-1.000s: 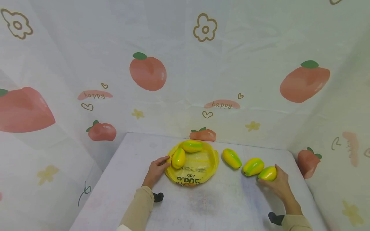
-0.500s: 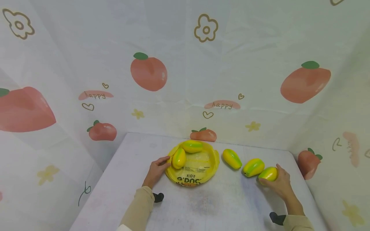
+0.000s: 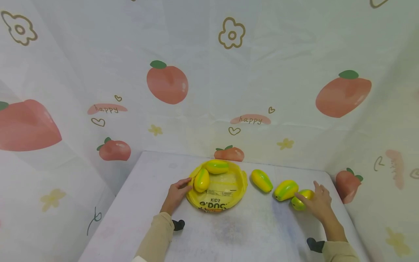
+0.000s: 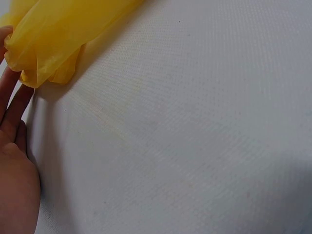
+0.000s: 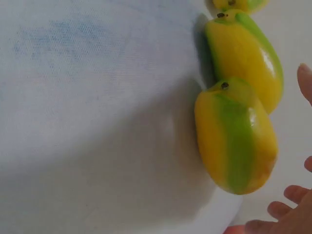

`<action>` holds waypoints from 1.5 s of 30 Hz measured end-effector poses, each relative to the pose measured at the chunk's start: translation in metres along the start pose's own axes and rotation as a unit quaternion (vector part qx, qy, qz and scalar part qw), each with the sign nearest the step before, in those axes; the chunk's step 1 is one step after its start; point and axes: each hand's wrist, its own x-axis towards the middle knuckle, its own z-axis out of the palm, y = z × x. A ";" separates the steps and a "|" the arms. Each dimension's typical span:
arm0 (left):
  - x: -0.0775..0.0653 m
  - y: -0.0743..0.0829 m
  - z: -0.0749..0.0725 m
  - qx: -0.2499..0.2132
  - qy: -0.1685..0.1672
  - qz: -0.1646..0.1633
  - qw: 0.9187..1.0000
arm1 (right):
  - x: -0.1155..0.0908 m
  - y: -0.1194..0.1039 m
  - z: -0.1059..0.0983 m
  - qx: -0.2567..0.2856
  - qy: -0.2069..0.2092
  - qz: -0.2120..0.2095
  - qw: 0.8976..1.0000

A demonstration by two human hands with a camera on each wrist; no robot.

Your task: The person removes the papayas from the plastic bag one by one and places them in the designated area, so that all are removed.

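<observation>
My left hand (image 3: 176, 195) pinches the left rim of a round, opened-out yellow plastic bag (image 3: 241, 193); the left wrist view shows fingers on the bag's gathered edge (image 4: 58, 39). Inside it, two yellow-and-green papayas (image 3: 202, 181) lie along the left and far sides. Three more lie in a row to its right: one papaya (image 3: 261, 181) nearest the bag, a middle papaya (image 3: 286, 190), and the rightmost papaya (image 3: 298, 204). My right hand (image 3: 320, 202) hovers beside the rightmost one with fingers spread. In the right wrist view, a gap shows between that papaya (image 5: 236, 141) and the fingers.
A white table (image 3: 235, 236) carries everything, its right edge (image 3: 348, 214) close beyond the right hand. A white cloth wall (image 3: 209, 120) with printed fruit rises right behind the table and along both sides. Dark straps' ends (image 3: 179, 225) hang at the wrists.
My right hand has let go of the rightmost papaya, its fingers spreading and shifting slightly right. That papaya has turned a little, its near end now facing me. The left hand stays at the bag.
</observation>
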 end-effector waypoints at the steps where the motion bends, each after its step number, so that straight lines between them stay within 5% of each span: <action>1: 0.000 0.000 0.000 0.000 0.000 0.001 1.000 | 0.000 -0.001 0.000 -0.010 0.003 -0.008 1.000; 18: -0.001 0.000 0.001 0.000 -0.001 -0.004 1.000 | -0.003 -0.027 0.003 -0.116 0.077 -0.130 0.982; 33: -0.003 0.000 0.001 0.002 0.004 0.001 1.000 | -0.007 -0.063 0.009 -0.154 0.088 -0.164 0.970; 45: -0.005 0.005 0.001 0.012 0.003 -0.005 1.000 | -0.011 -0.081 0.023 -0.209 0.113 -0.218 0.947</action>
